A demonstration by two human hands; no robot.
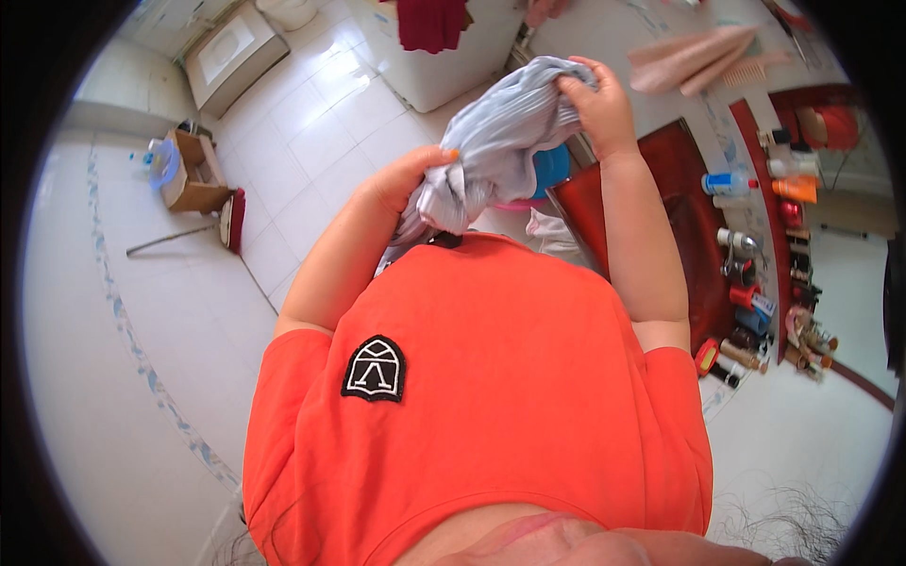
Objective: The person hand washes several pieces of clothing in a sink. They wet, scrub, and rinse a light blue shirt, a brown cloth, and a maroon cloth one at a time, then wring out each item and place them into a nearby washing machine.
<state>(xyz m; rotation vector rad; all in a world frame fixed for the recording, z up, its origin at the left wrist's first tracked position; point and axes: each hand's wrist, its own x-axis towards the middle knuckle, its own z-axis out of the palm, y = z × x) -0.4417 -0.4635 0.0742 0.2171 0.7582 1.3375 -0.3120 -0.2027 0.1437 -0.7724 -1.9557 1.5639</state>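
Between my two hands hangs a bunched grey-blue ribbed cloth (505,123), perhaps a garment; its kind does not show. My left hand (420,174) is closed round its lower left part, thumb on top. Higher up and to the right, my right hand (599,102) grips the other end between thumb and fingers. The cloth is twisted and folded near my left hand. Behind it, partly hidden, are a blue basin (552,168) and a white cloth or bag (552,229).
A dark red cabinet top (684,189) stands right, beside a shelf (763,217) crowded with bottles. A white appliance (439,61) with a dark red cloth (432,24) is ahead. On the left are a cardboard box (196,170) and a long-handled red broom or mop (232,220).
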